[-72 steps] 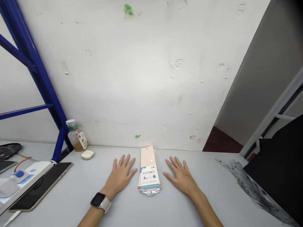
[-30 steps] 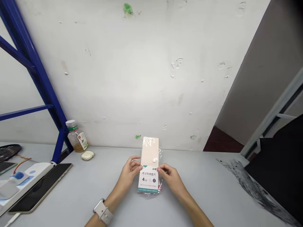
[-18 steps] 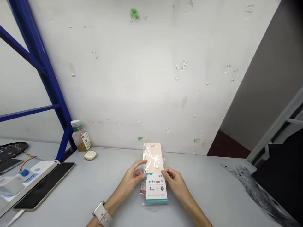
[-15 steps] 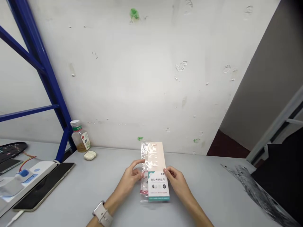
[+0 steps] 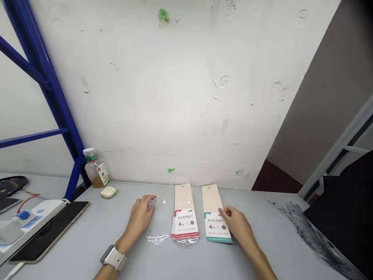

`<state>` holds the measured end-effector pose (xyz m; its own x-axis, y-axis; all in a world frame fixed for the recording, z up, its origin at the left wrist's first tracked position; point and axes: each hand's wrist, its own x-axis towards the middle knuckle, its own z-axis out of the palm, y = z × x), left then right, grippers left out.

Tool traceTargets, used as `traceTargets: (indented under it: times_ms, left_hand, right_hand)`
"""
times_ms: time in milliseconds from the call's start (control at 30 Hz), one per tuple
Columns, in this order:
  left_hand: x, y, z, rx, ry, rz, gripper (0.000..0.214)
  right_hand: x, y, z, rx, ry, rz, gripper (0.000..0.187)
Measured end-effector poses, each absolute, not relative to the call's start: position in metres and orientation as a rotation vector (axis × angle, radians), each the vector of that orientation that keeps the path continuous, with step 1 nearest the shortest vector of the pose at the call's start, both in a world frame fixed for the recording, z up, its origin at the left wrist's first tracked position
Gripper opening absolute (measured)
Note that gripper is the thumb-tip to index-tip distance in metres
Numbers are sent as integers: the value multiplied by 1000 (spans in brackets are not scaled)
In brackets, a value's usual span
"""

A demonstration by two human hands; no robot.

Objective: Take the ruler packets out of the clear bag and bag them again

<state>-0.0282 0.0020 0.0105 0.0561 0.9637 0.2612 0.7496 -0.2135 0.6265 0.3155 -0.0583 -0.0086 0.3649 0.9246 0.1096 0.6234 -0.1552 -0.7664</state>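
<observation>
- I've got my left hand (image 5: 140, 217) apart from the right, fingertips on a clear plastic scrap (image 5: 153, 201); can't tell if it's pinched.
- My right hand (image 5: 237, 225) rests open, fingertips at the teal-banded card (image 5: 212, 206).
- Between my hands, a red-banded packet (image 5: 186, 223) lies flat; a plastic strip (image 5: 157, 239) sits below my left hand.

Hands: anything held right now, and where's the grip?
No clear grip. The left hand has its fingertips at a clear plastic film scrap; the right hand rests its fingertips on the right edge of a cream, teal-banded paper packet, unpinched.
</observation>
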Motion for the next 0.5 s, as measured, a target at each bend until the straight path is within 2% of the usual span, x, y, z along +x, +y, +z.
traceTargets:
  times_ms: [333, 500]
  left_hand:
    - [-28, 4, -2, 2183, 1874, 839, 41]
    - [-19, -2, 2, 2324, 1768, 772, 36]
  right_hand:
    - [311, -60, -10, -1983, -1507, 218, 35]
    - [311, -61, -12, -1983, -1530, 124, 23]
